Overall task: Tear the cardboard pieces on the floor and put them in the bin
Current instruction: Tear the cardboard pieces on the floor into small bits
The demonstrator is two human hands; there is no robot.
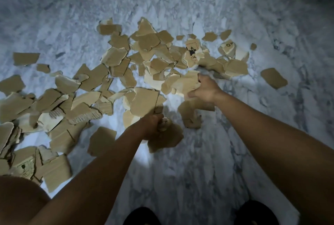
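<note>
1. The torn tan corrugated cardboard pieces [115, 56] lie scattered over the white-and-grey marbled floor [235, 152], in a loose band from the near left to the far right. No bin is in view.
2. The left hand [152, 125] is curled into a fist round a bunch of pieces. A tan sheet [144, 102] sticks up above the knuckles and another hangs crumpled below.
3. The right hand [204, 89] has fingers and thumb clamped on a pale wad [182, 83] at the near edge of the heap.
4. The pieces look light, dry and stiff but bendable, with ragged edges. Flat faces probably slide on each other, so a squeezed handful seems safer than a loose stack. For tearing, both hands should pinch close together at an edge (along the flutes it likely gives more easily).
5. Counted: two hands, both full, and two dark shoes [141, 215] at the bottom. The pieces run to several dozen, too overlapped for an exact count. Three show black print, at the far right [193, 51] [228, 46] and the near left [25, 167].
</note>
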